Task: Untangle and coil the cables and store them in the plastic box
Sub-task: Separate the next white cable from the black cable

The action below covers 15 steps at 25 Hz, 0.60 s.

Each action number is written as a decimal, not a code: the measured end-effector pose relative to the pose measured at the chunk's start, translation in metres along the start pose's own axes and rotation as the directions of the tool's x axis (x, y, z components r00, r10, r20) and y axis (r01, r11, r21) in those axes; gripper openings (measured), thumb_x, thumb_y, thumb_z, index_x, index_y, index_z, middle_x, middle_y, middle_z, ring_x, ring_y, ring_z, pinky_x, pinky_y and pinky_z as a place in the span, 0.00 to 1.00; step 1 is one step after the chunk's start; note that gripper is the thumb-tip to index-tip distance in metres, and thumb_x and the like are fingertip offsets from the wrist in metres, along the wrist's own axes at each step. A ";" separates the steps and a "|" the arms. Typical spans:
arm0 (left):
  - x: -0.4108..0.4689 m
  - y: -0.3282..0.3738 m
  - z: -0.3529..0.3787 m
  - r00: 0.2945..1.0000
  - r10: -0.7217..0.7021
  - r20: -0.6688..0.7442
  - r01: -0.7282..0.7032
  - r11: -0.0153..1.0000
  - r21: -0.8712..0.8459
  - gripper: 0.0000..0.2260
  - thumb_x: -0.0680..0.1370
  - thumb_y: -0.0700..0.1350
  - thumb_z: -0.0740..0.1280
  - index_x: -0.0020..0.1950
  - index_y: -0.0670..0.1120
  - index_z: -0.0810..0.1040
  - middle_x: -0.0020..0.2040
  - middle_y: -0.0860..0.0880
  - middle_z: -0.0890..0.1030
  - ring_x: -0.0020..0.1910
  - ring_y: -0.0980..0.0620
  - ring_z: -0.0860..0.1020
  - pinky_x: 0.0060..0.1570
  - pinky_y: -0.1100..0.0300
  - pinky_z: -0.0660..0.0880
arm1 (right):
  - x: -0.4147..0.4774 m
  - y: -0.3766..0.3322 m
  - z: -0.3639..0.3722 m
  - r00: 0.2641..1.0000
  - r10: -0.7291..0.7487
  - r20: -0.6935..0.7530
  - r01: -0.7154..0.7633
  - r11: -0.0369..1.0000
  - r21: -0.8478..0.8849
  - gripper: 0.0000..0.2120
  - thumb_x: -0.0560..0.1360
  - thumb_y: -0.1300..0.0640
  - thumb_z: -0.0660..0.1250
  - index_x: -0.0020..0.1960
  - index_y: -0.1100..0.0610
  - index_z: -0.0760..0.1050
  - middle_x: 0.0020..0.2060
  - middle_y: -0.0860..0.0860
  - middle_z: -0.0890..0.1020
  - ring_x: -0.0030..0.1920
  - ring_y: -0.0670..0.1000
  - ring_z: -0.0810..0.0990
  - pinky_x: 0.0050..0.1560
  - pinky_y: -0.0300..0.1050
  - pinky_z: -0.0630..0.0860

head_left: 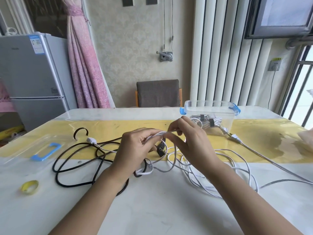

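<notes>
Seen from the head camera, you are holding a short stretch of white cable [160, 133] raised above the table [152, 209], strung between both hands. Your left hand [135, 148] is curling its fingers round one end of that stretch. Your right hand [189, 143] is pinching the other end between thumb and fingertips. Below your hands the rest of the white cable is trailing down into loose loops on the table. There it is crossing a black cable [76, 161] that is sprawling out to the left. The plastic box [228, 119] is standing open just behind your right hand, holding bundled cables [207, 123] bound with dark straps. Its lid [28, 150] is lying flat at the far left, near a roll of yellow tape [29, 187].
</notes>
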<state>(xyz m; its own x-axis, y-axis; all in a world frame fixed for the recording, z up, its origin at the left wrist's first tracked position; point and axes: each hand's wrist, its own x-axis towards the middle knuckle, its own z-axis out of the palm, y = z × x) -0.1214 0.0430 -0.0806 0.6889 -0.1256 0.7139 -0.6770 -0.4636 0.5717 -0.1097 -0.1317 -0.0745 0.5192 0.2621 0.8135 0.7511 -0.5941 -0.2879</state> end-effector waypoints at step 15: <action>0.021 0.002 -0.022 0.775 -0.629 0.060 0.304 0.289 -0.908 0.10 0.81 0.38 0.56 0.43 0.43 0.74 0.28 0.51 0.75 0.27 0.56 0.76 0.36 0.59 0.80 | -0.012 -0.010 0.029 0.971 -0.090 0.220 0.158 0.937 -0.312 0.13 0.75 0.45 0.63 0.37 0.53 0.73 0.30 0.46 0.74 0.26 0.52 0.74 0.23 0.37 0.59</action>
<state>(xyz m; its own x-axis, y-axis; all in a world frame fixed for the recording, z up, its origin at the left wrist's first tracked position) -0.1141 0.0593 -0.0556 0.9752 0.1418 0.1699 -0.2213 0.6242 0.7493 -0.1120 -0.1069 -0.0962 0.5262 0.4756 0.7049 0.6582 -0.7526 0.0164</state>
